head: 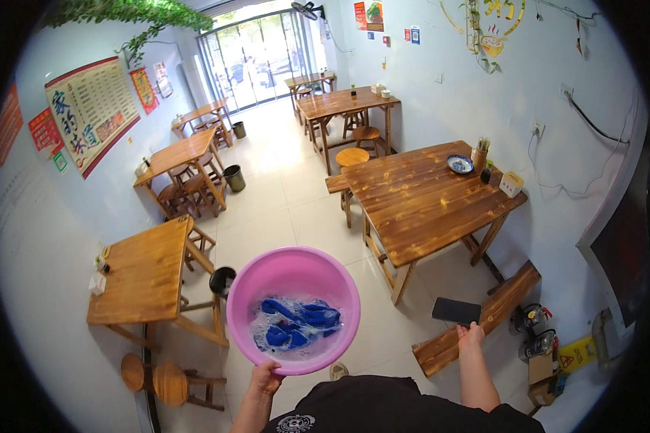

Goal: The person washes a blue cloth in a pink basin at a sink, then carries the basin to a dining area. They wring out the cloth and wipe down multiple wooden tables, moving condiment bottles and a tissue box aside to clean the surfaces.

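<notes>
My left hand (266, 377) grips the near rim of a pink plastic basin (294, 260), thumb over the edge. Inside the basin, a blue cloth (303, 319) lies bunched in soapy water (325, 346) with white foam around it. Out to the right, my right hand (470, 336) holds a dark smartphone (456, 311) by its near edge, screen dark. The phone is above a long wooden bench (498, 319), apart from it as far as I can tell.
A large wooden table (428, 200) at the right bears a blue-and-white plate (460, 163), a chopstick holder (479, 159) and a tissue box (511, 184). Left stand another wooden table (141, 270), stools (171, 383) and a black bin (222, 281). Fire extinguishers (539, 343) sit by the right wall.
</notes>
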`<state>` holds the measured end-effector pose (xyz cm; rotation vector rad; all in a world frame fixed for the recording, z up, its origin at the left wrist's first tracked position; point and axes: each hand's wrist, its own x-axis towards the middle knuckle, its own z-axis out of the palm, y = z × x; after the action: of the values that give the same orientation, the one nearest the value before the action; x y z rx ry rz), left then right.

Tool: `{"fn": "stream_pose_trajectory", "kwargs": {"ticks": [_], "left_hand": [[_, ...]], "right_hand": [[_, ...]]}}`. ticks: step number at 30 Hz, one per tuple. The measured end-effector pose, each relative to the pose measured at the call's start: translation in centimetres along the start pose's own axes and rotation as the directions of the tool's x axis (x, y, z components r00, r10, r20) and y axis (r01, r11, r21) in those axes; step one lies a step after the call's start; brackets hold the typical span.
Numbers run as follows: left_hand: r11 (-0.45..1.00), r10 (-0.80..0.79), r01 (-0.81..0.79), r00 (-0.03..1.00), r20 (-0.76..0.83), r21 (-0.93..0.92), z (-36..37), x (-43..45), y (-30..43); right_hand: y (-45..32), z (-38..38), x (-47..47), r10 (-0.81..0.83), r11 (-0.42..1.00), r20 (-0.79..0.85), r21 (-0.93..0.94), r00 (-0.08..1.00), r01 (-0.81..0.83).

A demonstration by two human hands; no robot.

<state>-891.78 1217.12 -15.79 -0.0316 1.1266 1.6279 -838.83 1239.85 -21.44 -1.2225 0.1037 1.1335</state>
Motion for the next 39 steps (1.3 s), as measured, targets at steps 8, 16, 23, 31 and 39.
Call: {"fn": "stream_pose_trajectory", "kwargs": {"ticks": [8, 16, 23, 31, 39], "left_hand": [[0.975, -0.176, 0.156, 0.977, 0.121, 0.161, 14.2, 16.4, 4.8], [0.959, -0.249, 0.213, 0.948, 0.196, 0.187, 26.4, 30.8, 3.4], [0.942, -0.276, 0.243, 0.954, 0.119, 0.233, 35.7, 41.4, 0.1], [0.892, -0.351, 0.296, 0.929, 0.113, 0.341, 44.3, 51.9, -3.3], [0.854, -0.453, 0.364, 0.872, 0.187, 0.373, 49.2, 60.8, -7.6]], "right_hand": [[6.4, 18.0, 11.5, 0.087, 0.972, -0.040, 0.222, 0.995, -0.076], [11.1, 29.5, 24.5, 0.155, 0.930, -0.124, 0.352, 0.980, -0.102], [11.6, 33.0, 25.5, 0.254, 0.958, -0.239, 0.195, 0.937, -0.210], [11.6, 30.5, 27.4, 0.376, 0.905, -0.147, -0.155, 0.915, -0.397], [6.5, 34.9, 23.5, -0.451, 0.082, 0.368, -0.890, 0.813, 0.449]]}}
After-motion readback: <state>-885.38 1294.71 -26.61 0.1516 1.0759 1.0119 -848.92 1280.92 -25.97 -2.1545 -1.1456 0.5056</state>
